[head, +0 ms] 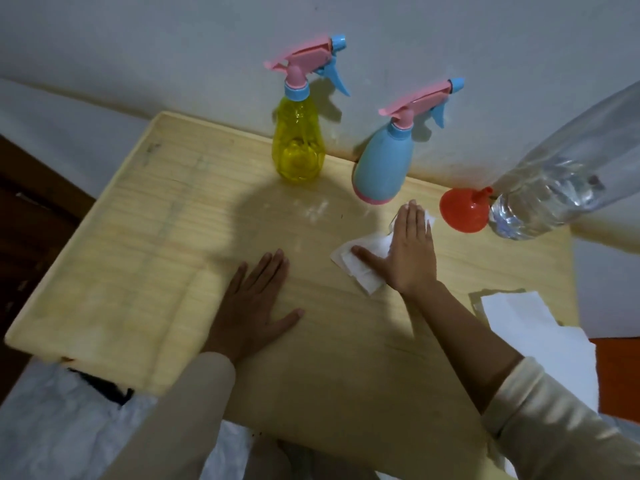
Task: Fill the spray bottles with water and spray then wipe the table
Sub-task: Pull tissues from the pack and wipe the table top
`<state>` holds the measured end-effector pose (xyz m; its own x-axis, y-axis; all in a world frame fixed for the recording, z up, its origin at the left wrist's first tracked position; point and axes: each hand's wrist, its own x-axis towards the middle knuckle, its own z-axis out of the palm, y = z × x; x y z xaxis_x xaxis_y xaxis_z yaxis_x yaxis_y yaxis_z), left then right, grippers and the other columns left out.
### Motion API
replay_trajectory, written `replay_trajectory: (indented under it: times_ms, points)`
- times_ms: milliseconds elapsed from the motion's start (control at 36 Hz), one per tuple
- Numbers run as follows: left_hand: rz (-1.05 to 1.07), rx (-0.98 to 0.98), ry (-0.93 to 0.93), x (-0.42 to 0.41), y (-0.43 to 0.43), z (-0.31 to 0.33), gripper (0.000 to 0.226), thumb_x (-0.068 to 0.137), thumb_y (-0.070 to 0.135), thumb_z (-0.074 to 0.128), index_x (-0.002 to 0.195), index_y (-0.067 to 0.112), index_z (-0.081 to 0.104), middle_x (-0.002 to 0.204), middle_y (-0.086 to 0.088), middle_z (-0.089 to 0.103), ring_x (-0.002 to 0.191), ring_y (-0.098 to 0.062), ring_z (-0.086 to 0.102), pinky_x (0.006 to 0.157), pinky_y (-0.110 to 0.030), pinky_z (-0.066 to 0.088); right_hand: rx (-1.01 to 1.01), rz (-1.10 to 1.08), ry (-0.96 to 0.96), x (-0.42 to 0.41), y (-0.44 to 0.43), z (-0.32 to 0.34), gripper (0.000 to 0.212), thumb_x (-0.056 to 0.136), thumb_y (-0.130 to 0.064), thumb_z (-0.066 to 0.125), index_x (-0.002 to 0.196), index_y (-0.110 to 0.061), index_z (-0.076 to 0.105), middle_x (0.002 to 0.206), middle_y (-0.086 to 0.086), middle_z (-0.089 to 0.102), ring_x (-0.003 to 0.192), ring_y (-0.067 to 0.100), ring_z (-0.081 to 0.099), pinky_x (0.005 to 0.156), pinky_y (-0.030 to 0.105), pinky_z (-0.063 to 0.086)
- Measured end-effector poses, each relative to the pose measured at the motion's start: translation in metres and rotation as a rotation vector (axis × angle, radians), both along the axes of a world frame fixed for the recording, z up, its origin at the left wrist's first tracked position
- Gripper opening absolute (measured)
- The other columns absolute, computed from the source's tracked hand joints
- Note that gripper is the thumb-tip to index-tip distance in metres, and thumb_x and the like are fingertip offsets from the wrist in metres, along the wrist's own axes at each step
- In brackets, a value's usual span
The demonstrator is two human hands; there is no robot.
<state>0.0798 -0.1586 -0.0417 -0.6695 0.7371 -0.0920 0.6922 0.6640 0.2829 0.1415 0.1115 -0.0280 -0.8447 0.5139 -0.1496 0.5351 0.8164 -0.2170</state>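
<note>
The right hand point(408, 251) lies flat and open, fingers together and thumb spread, pressing a crumpled white tissue point(363, 268) against the table point(138, 244); it grips nothing, only weighs the tissue down. The left hand point(254, 306) is likewise spread flat, palm down on the bare wood just beside it, holding nothing. Both arms wear cream sleeves, the right pushed up the forearm. The table is pale, wood-grained, with a raised rim along its far and left edges, faint scuffs and streaks on the left half and a whitish smear near the middle. At the far edge stand two upright spray bottles with pink-and-blue trigger heads: a clear yellow spray bottle point(298, 140) and, to its right, an opaque blue spray bottle point(382, 164). Further right an orange funnel point(464, 209) lies on its side, touching a large clear water bottle point(554, 181). Loose white paper sheets point(530, 323) sit at the near right corner. A white, slightly stained wall point(207, 46) rises directly behind the table; the room is dim, with dark furniture at the far left.
</note>
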Motion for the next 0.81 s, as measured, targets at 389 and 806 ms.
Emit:
replay_trajectory:
  times_ms: [389, 806]
  points:
    - [0.312, -0.003, -0.074, -0.001, -0.029, -0.002, 0.089, 0.087, 0.071, 0.023, 0.147, 0.006, 0.031, 0.156, -0.008, 0.025, 0.145, -0.017, 0.016, 0.113, -0.038, 0.002, 0.035, 0.092, 0.014, -0.004, -0.067, -0.006, 0.118, 0.070, -0.088, 0.020, 0.149, -0.002, 0.001, 0.159, 0.014, -0.002, 0.147, 0.027, -0.003, 0.118, 0.037, 0.001]
    - [0.469, -0.060, -0.036, -0.113, -0.181, 0.001, 0.124, 0.059, 0.095, -0.002, 0.152, 0.014, -0.009, 0.159, 0.001, -0.016, 0.142, -0.006, -0.022, 0.115, -0.037, -0.017, -0.015, -0.096, 0.063, -0.106, -0.217, -0.009, 0.115, 0.076, -0.080, 0.033, 0.147, 0.005, 0.004, 0.157, 0.023, 0.001, 0.147, 0.031, -0.002, 0.118, 0.040, -0.004]
